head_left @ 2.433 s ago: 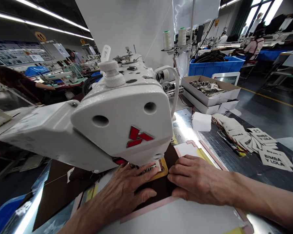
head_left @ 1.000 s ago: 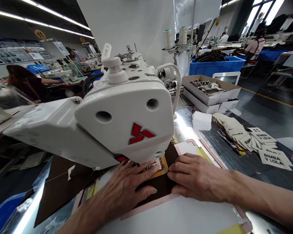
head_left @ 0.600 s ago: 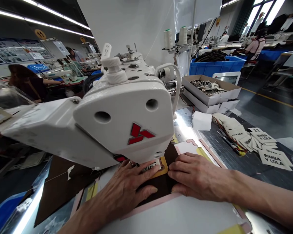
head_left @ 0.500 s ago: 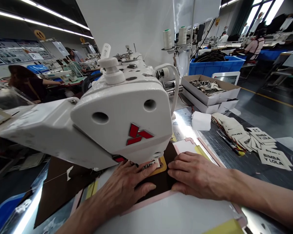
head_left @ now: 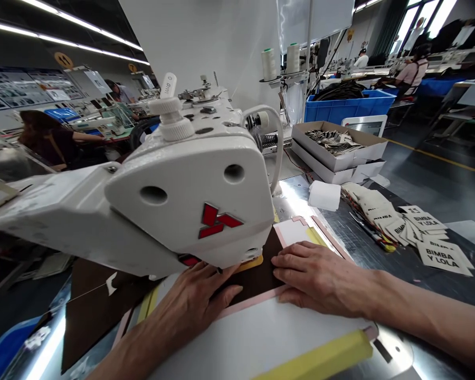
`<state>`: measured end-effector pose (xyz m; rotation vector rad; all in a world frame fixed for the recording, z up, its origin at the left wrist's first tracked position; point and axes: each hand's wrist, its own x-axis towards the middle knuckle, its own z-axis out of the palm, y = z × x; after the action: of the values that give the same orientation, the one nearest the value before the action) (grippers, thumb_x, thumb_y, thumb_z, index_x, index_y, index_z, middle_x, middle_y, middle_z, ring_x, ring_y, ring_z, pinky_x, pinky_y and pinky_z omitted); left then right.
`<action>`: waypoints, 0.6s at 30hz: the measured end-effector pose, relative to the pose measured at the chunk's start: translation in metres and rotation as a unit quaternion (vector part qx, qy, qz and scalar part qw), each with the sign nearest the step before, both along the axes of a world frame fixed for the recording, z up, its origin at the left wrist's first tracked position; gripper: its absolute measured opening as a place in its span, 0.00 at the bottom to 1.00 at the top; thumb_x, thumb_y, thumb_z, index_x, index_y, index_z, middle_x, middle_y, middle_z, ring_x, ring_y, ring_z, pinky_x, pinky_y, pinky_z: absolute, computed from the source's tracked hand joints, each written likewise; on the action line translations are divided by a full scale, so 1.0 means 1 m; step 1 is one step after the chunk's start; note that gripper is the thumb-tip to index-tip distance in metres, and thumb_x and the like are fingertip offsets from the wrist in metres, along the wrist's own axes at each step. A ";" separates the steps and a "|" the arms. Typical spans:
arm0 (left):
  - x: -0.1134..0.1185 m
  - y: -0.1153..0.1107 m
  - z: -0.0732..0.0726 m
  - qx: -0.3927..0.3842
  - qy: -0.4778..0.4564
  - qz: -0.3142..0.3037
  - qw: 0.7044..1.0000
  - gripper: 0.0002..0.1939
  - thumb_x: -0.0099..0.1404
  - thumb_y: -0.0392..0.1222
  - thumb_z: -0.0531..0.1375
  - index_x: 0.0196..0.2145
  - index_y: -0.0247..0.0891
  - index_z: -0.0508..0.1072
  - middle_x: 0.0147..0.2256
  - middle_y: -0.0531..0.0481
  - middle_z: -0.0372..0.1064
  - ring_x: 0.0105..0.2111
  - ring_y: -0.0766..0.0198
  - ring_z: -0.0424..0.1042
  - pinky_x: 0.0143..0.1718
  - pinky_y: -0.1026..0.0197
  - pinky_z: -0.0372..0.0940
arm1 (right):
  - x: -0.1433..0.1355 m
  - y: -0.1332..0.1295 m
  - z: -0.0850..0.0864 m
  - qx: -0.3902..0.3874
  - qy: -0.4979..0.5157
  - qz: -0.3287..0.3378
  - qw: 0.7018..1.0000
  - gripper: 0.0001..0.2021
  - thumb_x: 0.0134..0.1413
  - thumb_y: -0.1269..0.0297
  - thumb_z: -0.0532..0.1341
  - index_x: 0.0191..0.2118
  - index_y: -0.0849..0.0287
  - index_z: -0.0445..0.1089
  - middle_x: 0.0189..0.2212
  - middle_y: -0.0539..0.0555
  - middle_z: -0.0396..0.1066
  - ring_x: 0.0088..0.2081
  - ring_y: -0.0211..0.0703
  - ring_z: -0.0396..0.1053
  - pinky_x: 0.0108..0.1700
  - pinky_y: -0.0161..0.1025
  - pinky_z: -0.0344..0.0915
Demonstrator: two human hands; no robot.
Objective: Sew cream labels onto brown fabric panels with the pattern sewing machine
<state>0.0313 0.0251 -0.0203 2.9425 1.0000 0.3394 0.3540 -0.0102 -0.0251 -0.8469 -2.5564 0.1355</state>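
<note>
My left hand [head_left: 193,301] lies flat on a dark brown fabric piece [head_left: 257,279], its fingertips partly hidden under the head of a white sewing machine [head_left: 190,195]. To the right, my right hand [head_left: 316,279] rests with fingers stretched on the fabric's right edge and the white template [head_left: 285,338] around it. The template carries pink and yellow tape strips. Between the hands, a yellow frame [head_left: 252,263] peeks out below the machine head. The needle area is hidden. More brown fabric [head_left: 98,311] hangs to the left of the machine.
Printed labels [head_left: 443,256] lie spread on the table at right, beside tweezers [head_left: 366,230] and white cards [head_left: 324,195]. Behind them stand a cardboard box [head_left: 340,148] full of labels and a blue crate [head_left: 348,108]. Thread cones [head_left: 269,64] stand behind the machine. Several people sit farther off.
The template and fabric have shifted and turned slightly under the machine, with both hands staying on them. The yellow frame and its label are now more hidden by the machine head.
</note>
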 end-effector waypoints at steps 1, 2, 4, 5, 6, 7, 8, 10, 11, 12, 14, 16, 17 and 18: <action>-0.001 -0.001 -0.001 0.005 0.000 0.001 1.000 0.24 0.79 0.48 0.56 0.69 0.47 0.64 0.50 0.50 0.80 0.49 0.53 0.79 0.50 0.54 0.71 | 0.000 0.000 0.001 -0.001 -0.001 -0.002 1.000 0.16 0.75 0.54 0.58 0.50 0.61 0.77 0.52 0.61 0.79 0.50 0.50 0.75 0.53 0.49 0.71; -0.001 -0.002 -0.001 0.008 -0.001 -0.001 1.000 0.24 0.79 0.48 0.56 0.69 0.46 0.64 0.52 0.49 0.79 0.51 0.52 0.78 0.51 0.53 0.71 | 0.000 -0.001 0.002 -0.003 -0.002 -0.004 1.000 0.17 0.76 0.54 0.58 0.50 0.61 0.77 0.51 0.61 0.79 0.50 0.50 0.75 0.53 0.49 0.71; -0.002 -0.005 -0.003 0.010 -0.003 -0.004 1.000 0.24 0.79 0.47 0.56 0.69 0.45 0.64 0.54 0.48 0.78 0.53 0.51 0.77 0.52 0.52 0.71 | 0.000 -0.002 0.003 -0.004 -0.002 -0.007 1.000 0.17 0.76 0.54 0.56 0.50 0.61 0.77 0.50 0.60 0.79 0.49 0.50 0.76 0.52 0.48 0.71; -0.002 -0.006 -0.003 0.011 -0.002 -0.003 1.000 0.25 0.79 0.47 0.56 0.70 0.45 0.63 0.55 0.48 0.77 0.53 0.51 0.76 0.53 0.51 0.70 | -0.001 -0.002 0.003 -0.004 -0.003 -0.007 1.000 0.17 0.77 0.54 0.56 0.50 0.61 0.77 0.50 0.60 0.79 0.49 0.49 0.76 0.52 0.48 0.71; -0.002 -0.008 -0.004 0.012 -0.003 -0.001 1.000 0.25 0.79 0.47 0.56 0.70 0.45 0.62 0.54 0.48 0.77 0.53 0.50 0.76 0.53 0.50 0.70 | -0.001 -0.002 0.004 -0.003 -0.003 -0.008 1.000 0.17 0.77 0.54 0.56 0.50 0.61 0.77 0.50 0.60 0.79 0.48 0.49 0.76 0.52 0.48 0.71; -0.001 -0.009 -0.004 0.015 -0.004 0.002 1.000 0.26 0.79 0.47 0.56 0.71 0.45 0.61 0.54 0.47 0.77 0.53 0.49 0.76 0.53 0.49 0.70 | -0.001 -0.003 0.004 -0.003 -0.003 -0.009 1.000 0.17 0.77 0.54 0.56 0.50 0.60 0.77 0.49 0.60 0.79 0.48 0.49 0.76 0.52 0.48 0.71; -0.001 -0.010 -0.004 0.018 -0.005 0.007 1.000 0.26 0.79 0.47 0.56 0.71 0.44 0.61 0.54 0.46 0.77 0.53 0.49 0.75 0.53 0.48 0.70 | -0.001 -0.003 0.003 -0.002 -0.003 -0.010 1.000 0.17 0.77 0.54 0.56 0.50 0.60 0.77 0.49 0.60 0.79 0.48 0.49 0.75 0.52 0.48 0.71; 0.000 -0.012 -0.002 0.024 -0.005 0.011 1.000 0.26 0.79 0.48 0.56 0.71 0.44 0.61 0.56 0.45 0.75 0.54 0.48 0.74 0.54 0.48 0.70 | -0.001 -0.003 0.003 -0.001 -0.003 -0.011 1.000 0.17 0.77 0.54 0.56 0.50 0.60 0.77 0.49 0.60 0.79 0.48 0.49 0.75 0.53 0.47 0.71; 0.000 -0.013 -0.001 0.024 -0.005 0.012 1.000 0.26 0.79 0.48 0.56 0.70 0.44 0.62 0.56 0.44 0.75 0.55 0.48 0.74 0.55 0.48 0.70 | -0.001 -0.003 0.003 0.000 -0.003 -0.012 1.000 0.17 0.77 0.54 0.56 0.50 0.60 0.77 0.49 0.60 0.79 0.48 0.49 0.75 0.53 0.47 0.71; -0.001 -0.014 0.000 0.022 -0.006 0.013 1.000 0.26 0.79 0.47 0.56 0.70 0.43 0.62 0.56 0.44 0.75 0.54 0.49 0.74 0.55 0.49 0.70 | -0.001 -0.003 0.002 0.000 -0.003 -0.013 1.000 0.17 0.77 0.54 0.56 0.50 0.60 0.77 0.49 0.60 0.79 0.48 0.48 0.75 0.53 0.47 0.71; -0.003 -0.015 0.001 0.023 -0.006 0.020 1.000 0.25 0.79 0.46 0.55 0.70 0.42 0.63 0.53 0.44 0.77 0.52 0.51 0.76 0.57 0.50 0.70 | -0.001 -0.003 0.003 0.001 -0.004 -0.015 1.000 0.18 0.77 0.54 0.55 0.50 0.61 0.77 0.48 0.60 0.79 0.47 0.49 0.76 0.52 0.47 0.71; -0.009 -0.017 0.000 0.050 -0.002 0.030 0.998 0.25 0.79 0.48 0.56 0.69 0.43 0.65 0.52 0.45 0.77 0.53 0.51 0.76 0.58 0.50 0.70 | 0.000 -0.003 0.004 0.001 -0.005 -0.015 1.000 0.18 0.78 0.54 0.54 0.50 0.61 0.77 0.46 0.59 0.80 0.46 0.49 0.76 0.51 0.47 0.71; -0.013 -0.018 -0.001 0.067 0.003 0.032 0.997 0.25 0.78 0.49 0.56 0.69 0.44 0.66 0.54 0.45 0.77 0.54 0.50 0.75 0.59 0.50 0.70 | 0.000 -0.003 0.005 0.002 -0.005 -0.013 1.000 0.19 0.78 0.54 0.54 0.50 0.61 0.77 0.45 0.59 0.80 0.46 0.49 0.76 0.50 0.47 0.71; -0.018 -0.019 -0.002 0.085 0.010 0.033 0.996 0.25 0.78 0.51 0.57 0.68 0.44 0.67 0.56 0.45 0.76 0.56 0.49 0.75 0.60 0.50 0.70 | 0.001 -0.003 0.006 0.002 -0.006 -0.011 1.000 0.19 0.78 0.54 0.54 0.50 0.61 0.77 0.44 0.59 0.80 0.45 0.49 0.76 0.50 0.46 0.71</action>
<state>0.0137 0.0058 -0.0219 3.0731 1.1270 0.4185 0.3547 -0.0129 -0.0193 -0.8772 -2.5559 0.1192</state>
